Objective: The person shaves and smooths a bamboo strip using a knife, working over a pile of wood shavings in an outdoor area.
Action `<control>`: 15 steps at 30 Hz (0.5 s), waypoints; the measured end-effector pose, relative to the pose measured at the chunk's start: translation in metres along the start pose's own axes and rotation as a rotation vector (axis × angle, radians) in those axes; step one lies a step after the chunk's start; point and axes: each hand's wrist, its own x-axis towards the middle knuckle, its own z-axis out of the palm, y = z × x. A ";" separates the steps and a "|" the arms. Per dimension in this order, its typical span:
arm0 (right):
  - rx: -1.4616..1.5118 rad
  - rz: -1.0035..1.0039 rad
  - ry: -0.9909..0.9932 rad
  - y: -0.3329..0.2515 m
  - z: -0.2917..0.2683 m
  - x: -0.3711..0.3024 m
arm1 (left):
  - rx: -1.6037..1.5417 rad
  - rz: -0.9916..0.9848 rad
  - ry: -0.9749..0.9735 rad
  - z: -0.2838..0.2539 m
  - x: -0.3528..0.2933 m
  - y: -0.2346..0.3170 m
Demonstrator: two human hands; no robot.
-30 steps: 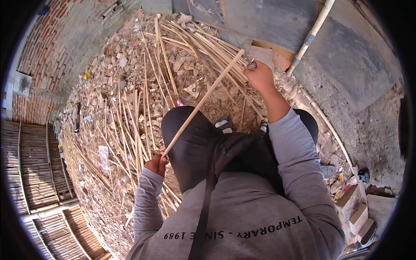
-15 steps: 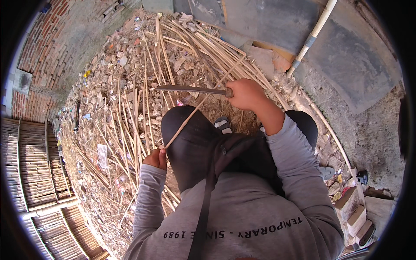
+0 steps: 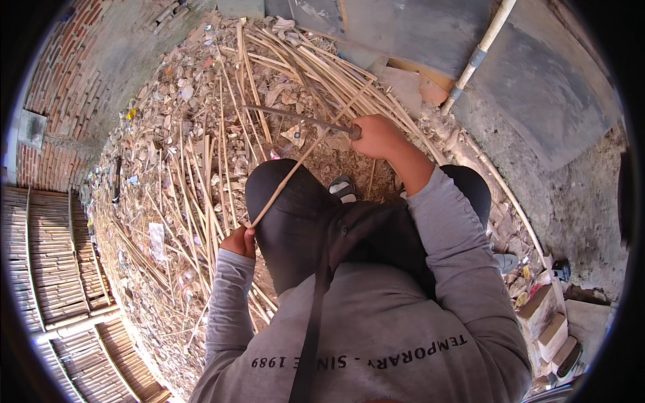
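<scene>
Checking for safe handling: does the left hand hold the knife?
No, the right hand holds the knife, while the left hand grips one end of a thin strip.

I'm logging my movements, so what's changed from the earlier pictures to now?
Your right hand has come left and nearer you, with the knife now crossing the strip in view; over the last half-second its tip swung away from you. Nothing was visibly picked up or let go. Your left hand still holds the strip's near end.
</scene>
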 end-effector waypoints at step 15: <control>0.104 0.084 0.024 0.031 -0.005 0.014 | 0.008 0.010 -0.015 -0.003 0.007 -0.001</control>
